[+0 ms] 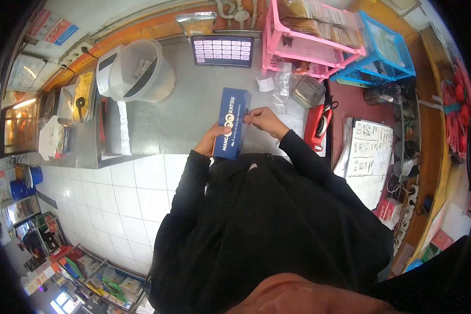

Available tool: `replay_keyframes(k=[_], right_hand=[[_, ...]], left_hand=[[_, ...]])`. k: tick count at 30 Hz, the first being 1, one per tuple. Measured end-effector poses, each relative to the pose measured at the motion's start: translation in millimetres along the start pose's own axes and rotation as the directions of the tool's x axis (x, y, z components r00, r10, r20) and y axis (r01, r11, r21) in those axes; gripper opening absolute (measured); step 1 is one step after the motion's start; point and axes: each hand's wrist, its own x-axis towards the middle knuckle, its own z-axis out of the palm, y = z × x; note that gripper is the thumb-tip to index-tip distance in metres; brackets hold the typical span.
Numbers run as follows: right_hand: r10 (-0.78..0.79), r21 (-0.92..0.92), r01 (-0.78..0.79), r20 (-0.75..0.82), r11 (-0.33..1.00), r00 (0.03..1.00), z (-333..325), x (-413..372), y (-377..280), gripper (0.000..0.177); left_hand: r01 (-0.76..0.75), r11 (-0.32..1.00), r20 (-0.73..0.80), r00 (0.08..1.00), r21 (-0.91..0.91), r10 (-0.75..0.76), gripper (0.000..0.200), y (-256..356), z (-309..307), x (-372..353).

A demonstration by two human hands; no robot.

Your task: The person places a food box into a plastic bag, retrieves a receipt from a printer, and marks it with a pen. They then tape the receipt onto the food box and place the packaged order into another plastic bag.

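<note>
A long blue cardboard food box (231, 119) with white lettering lies at the front edge of the metal counter, closed on top. My left hand (211, 137) grips its lower left side, the thumb over the printed face. At the box's right edge, my right hand (264, 120) has its fingers pinched together. What sits between those fingertips, if anything, is too small to make out. To the right of my right hand lies a red tape dispenser (314, 131).
A tablet (223, 51) stands behind the box. At the back left is a clear plastic bucket (159, 78); at the back right are pink (319, 55) and blue (390, 65) racks. Scissors (328, 104), a clear container (309, 91) and handwritten sheets (370, 149) lie on the right.
</note>
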Motion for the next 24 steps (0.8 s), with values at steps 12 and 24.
replay_keyframes(k=[12,24], right_hand=[[-0.262,-0.721,0.073,-0.154,0.689,0.953,-61.3,142.0,55.9,0.035],[-0.3,-0.12,0.303,0.043,0.945,0.953,-24.4,-51.9,-105.6,0.017]], left_hand=[[0.372,-0.079,-0.255,0.761,0.925,0.596,0.103,-63.9,-84.0,28.8],[-0.32,0.819,0.2,0.947,0.476,0.253,0.034,51.0,42.5,-8.8]])
